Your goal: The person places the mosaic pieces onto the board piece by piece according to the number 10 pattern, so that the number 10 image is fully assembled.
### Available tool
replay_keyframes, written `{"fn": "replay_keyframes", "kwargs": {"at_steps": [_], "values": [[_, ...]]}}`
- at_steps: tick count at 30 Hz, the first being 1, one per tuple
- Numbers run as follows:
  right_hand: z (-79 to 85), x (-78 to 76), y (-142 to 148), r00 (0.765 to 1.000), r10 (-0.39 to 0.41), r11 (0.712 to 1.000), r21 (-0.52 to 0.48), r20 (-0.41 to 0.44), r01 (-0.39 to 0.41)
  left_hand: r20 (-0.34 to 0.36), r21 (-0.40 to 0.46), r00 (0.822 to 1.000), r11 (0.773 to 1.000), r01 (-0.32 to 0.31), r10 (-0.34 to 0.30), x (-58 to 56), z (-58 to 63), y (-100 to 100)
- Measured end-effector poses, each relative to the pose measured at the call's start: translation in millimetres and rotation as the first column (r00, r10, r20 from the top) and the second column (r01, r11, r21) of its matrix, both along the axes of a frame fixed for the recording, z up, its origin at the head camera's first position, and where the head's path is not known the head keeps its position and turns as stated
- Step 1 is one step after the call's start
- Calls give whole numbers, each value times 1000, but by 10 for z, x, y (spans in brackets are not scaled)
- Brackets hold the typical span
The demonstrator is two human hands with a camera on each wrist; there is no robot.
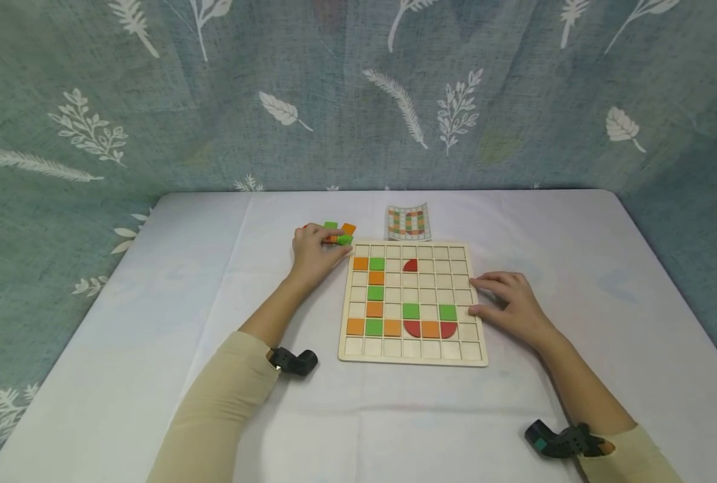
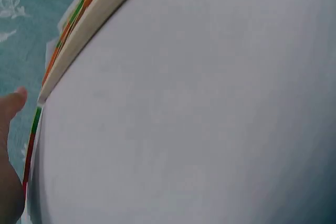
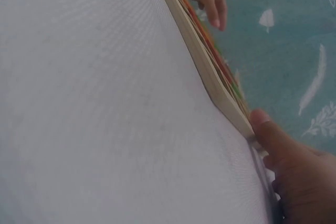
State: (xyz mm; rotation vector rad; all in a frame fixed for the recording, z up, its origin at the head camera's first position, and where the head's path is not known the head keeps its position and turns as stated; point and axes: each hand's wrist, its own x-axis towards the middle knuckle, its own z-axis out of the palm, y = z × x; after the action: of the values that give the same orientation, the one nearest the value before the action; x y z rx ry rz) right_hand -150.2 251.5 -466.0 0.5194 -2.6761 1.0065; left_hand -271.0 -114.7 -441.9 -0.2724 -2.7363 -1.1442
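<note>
Wooden board (image 1: 409, 347): flat on the white-covered table (image 1: 135, 322), between the two hands; roughly square, so neither axis is clearly the longer.
Loose tiles (image 1: 349, 229): orange and green with a trace of red, gathered just beyond the board's far left corner, under and beside the left fingers; the hand hides part of them, so the long axis of the heap cannot be told.
Left hand (image 1: 318, 251): much the nearer to the loose tiles; its fingers reach rightward over them, thumb tip just beside the board's corner, a green tile (image 1: 345, 239) showing by the fingertips. Whether they pinch it, I cannot tell.
Right hand (image 1: 509, 302): at the board's right rim, thumb and forefinger spread and touching the edge; the board's width lies between it and the loose tiles.
Laid squares (image 1: 375, 293): orange and green, mostly in the left columns and a near row, with three rounded red pieces (image 1: 410, 265) farther right.
Pattern card (image 1: 409, 225): just beyond the far edge, right of the loose tiles.
</note>
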Motion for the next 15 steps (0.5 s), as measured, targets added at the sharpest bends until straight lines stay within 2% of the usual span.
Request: {"fn": "replay_keyframes", "kwargs": {"at_steps": [4,10,15], "values": [[-2,11,11,1000,-2,1000,-3,-3,2,-17,14,996,996,-83,83,-72,-14,-144],[7,5,6,1000,-2,1000,-1,7,2,53,55,977,977,-208,205,-186,-8,-370],[15,-4,-1,1000,-5,1000,2,17,5,79,-6,964,967,-255,255,-287,2,-481]]}}
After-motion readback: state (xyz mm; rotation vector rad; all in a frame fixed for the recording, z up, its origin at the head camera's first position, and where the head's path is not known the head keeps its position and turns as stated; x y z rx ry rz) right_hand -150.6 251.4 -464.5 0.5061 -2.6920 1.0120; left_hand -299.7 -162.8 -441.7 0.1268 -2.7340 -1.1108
